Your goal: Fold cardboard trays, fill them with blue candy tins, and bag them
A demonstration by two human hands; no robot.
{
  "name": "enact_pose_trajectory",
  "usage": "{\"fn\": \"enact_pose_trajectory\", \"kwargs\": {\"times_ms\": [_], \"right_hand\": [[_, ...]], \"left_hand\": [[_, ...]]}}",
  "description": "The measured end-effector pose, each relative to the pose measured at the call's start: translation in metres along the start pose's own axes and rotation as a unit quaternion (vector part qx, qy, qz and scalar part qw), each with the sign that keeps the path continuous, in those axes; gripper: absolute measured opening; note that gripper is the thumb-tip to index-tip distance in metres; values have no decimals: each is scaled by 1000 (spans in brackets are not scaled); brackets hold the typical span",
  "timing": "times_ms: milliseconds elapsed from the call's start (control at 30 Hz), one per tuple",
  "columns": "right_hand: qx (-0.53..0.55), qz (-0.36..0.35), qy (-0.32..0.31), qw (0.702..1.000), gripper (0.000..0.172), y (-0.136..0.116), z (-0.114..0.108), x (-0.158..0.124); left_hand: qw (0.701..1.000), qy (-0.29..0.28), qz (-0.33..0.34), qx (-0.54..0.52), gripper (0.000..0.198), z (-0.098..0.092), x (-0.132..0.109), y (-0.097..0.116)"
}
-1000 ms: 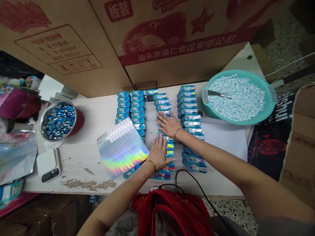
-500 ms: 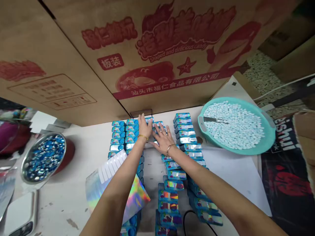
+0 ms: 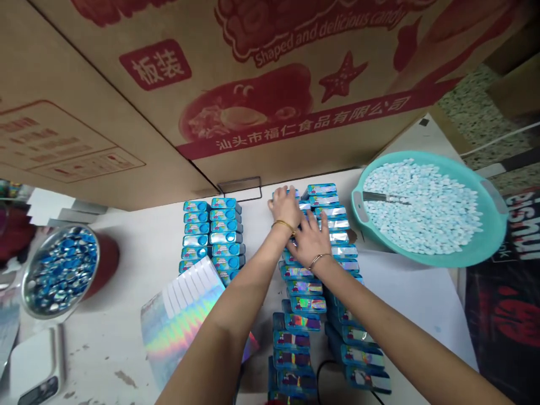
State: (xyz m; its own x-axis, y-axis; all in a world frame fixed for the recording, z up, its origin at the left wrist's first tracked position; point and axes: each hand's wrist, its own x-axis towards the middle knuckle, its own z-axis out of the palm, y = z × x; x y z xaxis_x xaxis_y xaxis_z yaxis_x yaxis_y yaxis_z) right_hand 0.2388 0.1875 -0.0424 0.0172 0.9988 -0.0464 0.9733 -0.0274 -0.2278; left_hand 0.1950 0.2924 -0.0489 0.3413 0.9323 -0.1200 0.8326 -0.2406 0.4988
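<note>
Just left of the teal basin [image 3: 439,260], both hands rest on the middle row of blue boxes [image 3: 300,306] standing on the worktop [image 3: 126,264]. The left hand [image 3: 286,206] lies at the row's far end, about level with the basin's far rim. Its grip curls downward over the boxes and the fingertips are hidden beneath the hand, so I cannot tell whether it has closed on one. The right hand [image 3: 309,243] sits a little nearer the person, right beside the left wrist, its grip spread flat across the box tops and clasping nothing. The boxes under both palms are covered.

The nearest row [image 3: 333,211] to the basin is partly hidden by the right forearm, and its closest boxes blur toward the lower edge. Two further rows [image 3: 211,236] stand farther left of the basin. Their near ends lie under a holographic sheet [image 3: 181,320], which the left forearm crosses.

In the basin lie pale blue tablets [image 3: 422,214], with a scoop [image 3: 379,197] half buried among them. Well left of the basin sits a steel bowl [image 3: 29,304] of blue pieces, and the white scale [image 3: 34,365] is cut off by the frame. The box labels are too small to read.
</note>
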Motion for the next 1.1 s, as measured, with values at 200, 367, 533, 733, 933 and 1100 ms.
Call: {"fn": "enact_pose_trajectory", "kwargs": {"times_ms": [200,367,533,733,933,1100], "right_hand": [[41,-30,72,996,55,9,-3,-26],[108,-90,83,987,49,-34,-9,-59],[155,-162,49,973,41,-121,-13,-80],[175,-220,-9,960,51,-203,-13,-78],[179,-152,-103,967,30,-218,-3,-45],[188,-115,-122,968,25,-213,10,-19]], "left_hand": [[988,26,128,-86,39,-67,-48,-63],[997,40,-16,-70,40,-180,-170,-199],[968,-65,-242,-22,49,-213,-275,-286],[972,-104,-94,-191,29,-209,-287,-265],[986,-101,4,-129,21,-205,-250,-246],[994,-68,75,33,18,-191,-217,-251]]}}
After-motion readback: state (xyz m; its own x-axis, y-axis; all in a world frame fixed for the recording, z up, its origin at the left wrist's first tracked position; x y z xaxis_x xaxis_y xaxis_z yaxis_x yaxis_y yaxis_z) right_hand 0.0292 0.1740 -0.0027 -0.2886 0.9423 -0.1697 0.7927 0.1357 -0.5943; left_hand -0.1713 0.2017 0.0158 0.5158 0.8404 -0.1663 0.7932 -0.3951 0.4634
